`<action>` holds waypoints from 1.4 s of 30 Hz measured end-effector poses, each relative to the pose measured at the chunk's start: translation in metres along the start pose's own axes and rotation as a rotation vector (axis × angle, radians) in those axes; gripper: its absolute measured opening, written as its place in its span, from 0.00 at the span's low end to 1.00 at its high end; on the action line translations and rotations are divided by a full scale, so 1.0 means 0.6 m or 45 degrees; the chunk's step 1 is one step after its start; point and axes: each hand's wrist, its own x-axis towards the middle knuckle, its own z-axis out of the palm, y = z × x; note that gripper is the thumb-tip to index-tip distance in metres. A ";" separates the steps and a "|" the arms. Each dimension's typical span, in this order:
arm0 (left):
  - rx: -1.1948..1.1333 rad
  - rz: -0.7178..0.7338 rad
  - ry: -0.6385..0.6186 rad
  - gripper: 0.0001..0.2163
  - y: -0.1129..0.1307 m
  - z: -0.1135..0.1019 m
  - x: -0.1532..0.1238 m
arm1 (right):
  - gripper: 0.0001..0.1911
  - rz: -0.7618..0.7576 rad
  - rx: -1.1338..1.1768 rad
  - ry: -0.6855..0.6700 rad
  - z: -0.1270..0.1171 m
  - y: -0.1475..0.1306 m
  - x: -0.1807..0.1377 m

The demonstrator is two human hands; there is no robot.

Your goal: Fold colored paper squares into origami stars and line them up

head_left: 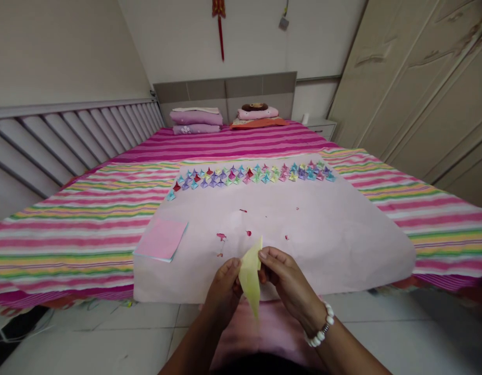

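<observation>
A partly folded sheet of yellow origami paper (249, 273) is held up between my two hands, above the near edge of a large pale pink sheet (327, 234). My left hand (227, 278) pinches its left side between thumb and fingers. On the other side, my right hand (282, 271) grips the right edge, thumb on top; a bead bracelet circles that wrist. Both hands' lower fingers are partly hidden. To the left lies a stack of square paper (162, 238), pink on top with blue showing beneath.
Several small folded paper pieces (233, 177) in many colours stand in rows along the sheet's far edge. Red scraps (221, 237) lie mid-sheet. Beneath is a bed with a striped cover (77, 224); folded bedding (196, 119) sits at its head. A wardrobe (432, 83) stands right.
</observation>
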 end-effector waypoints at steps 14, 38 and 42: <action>0.093 0.091 0.150 0.17 -0.028 -0.014 0.018 | 0.04 -0.010 -0.155 0.073 0.002 0.011 0.007; 0.848 0.299 0.159 0.20 -0.003 0.000 0.016 | 0.19 -0.689 -0.951 0.185 -0.009 0.036 0.008; 0.692 0.265 0.119 0.20 -0.005 -0.003 0.023 | 0.18 -0.652 -0.805 0.211 -0.019 0.038 0.015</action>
